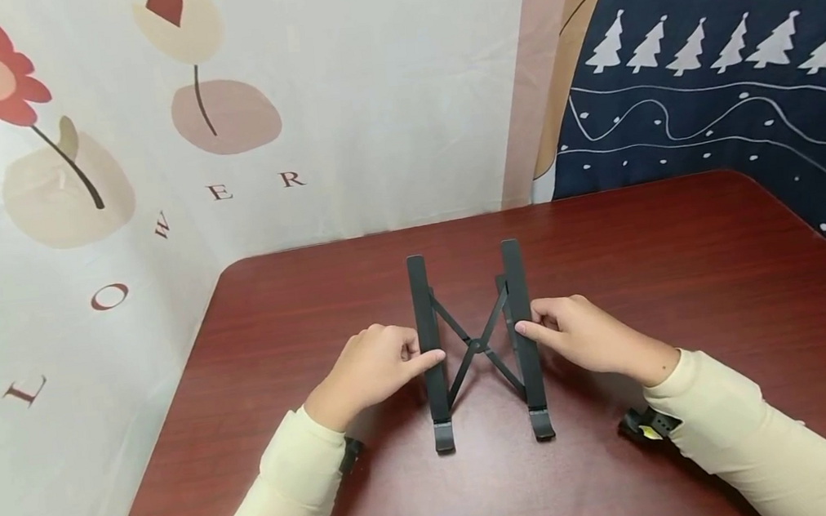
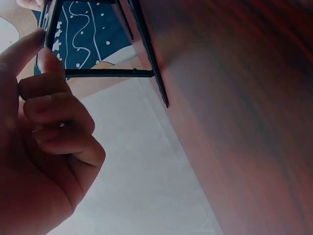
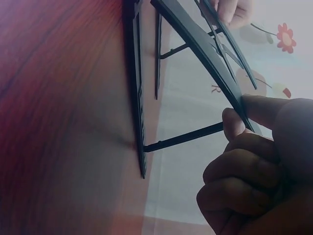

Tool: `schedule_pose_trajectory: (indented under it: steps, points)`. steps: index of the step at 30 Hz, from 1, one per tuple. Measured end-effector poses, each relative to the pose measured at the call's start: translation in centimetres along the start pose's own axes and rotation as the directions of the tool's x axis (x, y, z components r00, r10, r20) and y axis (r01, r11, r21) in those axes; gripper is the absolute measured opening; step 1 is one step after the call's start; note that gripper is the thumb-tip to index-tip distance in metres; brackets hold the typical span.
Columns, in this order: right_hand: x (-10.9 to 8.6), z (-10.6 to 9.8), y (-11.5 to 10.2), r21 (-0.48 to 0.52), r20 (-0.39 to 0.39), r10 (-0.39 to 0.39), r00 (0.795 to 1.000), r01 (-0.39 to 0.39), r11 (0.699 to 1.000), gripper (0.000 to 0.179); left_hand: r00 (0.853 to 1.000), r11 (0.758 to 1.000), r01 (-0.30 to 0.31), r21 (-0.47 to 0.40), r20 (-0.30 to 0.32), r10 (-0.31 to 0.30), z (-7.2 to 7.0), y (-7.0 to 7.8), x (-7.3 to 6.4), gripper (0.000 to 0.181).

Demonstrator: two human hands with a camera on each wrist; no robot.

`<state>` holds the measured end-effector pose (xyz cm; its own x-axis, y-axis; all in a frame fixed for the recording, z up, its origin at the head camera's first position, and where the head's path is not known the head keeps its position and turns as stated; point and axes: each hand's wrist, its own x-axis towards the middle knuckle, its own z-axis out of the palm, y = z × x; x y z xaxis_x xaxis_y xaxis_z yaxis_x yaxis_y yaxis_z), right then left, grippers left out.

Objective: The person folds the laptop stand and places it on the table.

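A black folding stand (image 1: pixel 475 344) with two long rails and a crossed brace stands in the middle of the dark red table (image 1: pixel 679 267). My left hand (image 1: pixel 425 349) pinches the left rail between thumb and forefinger, its other fingers curled. My right hand (image 1: pixel 528 320) pinches the right rail the same way. In the left wrist view, my left hand (image 2: pixel 43 53) sits against a rail of the stand (image 2: pixel 149 54) above the table (image 2: pixel 244 122). The right wrist view has my right hand (image 3: pixel 238 111) holding the upper rail of the stand (image 3: pixel 195 41), whose lower rail lies on the table (image 3: pixel 58 98).
A white cloth printed with flowers (image 1: pixel 80 156) hangs along the table's back and left edges. A navy cloth with white trees (image 1: pixel 721 75) hangs at the right. Black wrist straps (image 1: pixel 645 424) sit on both cream sleeves. Bare tabletop lies all around the stand.
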<state>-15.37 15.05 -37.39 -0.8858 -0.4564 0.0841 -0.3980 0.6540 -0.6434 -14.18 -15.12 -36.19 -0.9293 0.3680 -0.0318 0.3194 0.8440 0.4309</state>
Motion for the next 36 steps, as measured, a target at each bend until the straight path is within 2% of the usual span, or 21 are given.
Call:
schedule_pose_trajectory:
  steps: [9,17,22,26,29,36]
  points:
    - [-0.2,0.2,0.0,-0.01,-0.004,-0.012,1.0,0.011,1.0,0.031,0.999,1.0,-0.009,-0.016,0.052,0.01,0.1,-0.2,-0.1,0.04]
    - [-0.3,0.1,0.3,0.01,0.082,-0.014,0.997,0.013,1.0,0.029,0.996,0.999,-0.031,-0.027,0.077,0.033,0.0,-0.4,-0.3,0.041]
    - [-0.1,0.0,0.5,0.021,0.076,-0.051,0.996,0.05,0.999,0.029,0.996,0.998,-0.02,-0.062,0.088,0.026,-0.3,-0.5,-0.2,0.039]
    - [0.1,0.2,0.7,0.056,0.075,-0.059,0.995,0.055,0.997,0.028,0.987,0.993,-0.001,-0.114,0.159,0.019,-0.3,-0.6,-0.2,0.039]
    - [0.0,0.1,0.8,0.076,0.084,-0.058,0.995,0.052,0.996,0.029,0.977,0.989,-0.006,-0.151,0.212,0.038,-0.2,-0.7,0.0,0.039]
    - [0.0,-0.2,1.0,0.105,0.143,-0.044,0.989,0.029,0.994,0.033,0.962,0.983,-0.019,-0.184,0.265,0.068,0.0,-1.0,0.1,0.038]
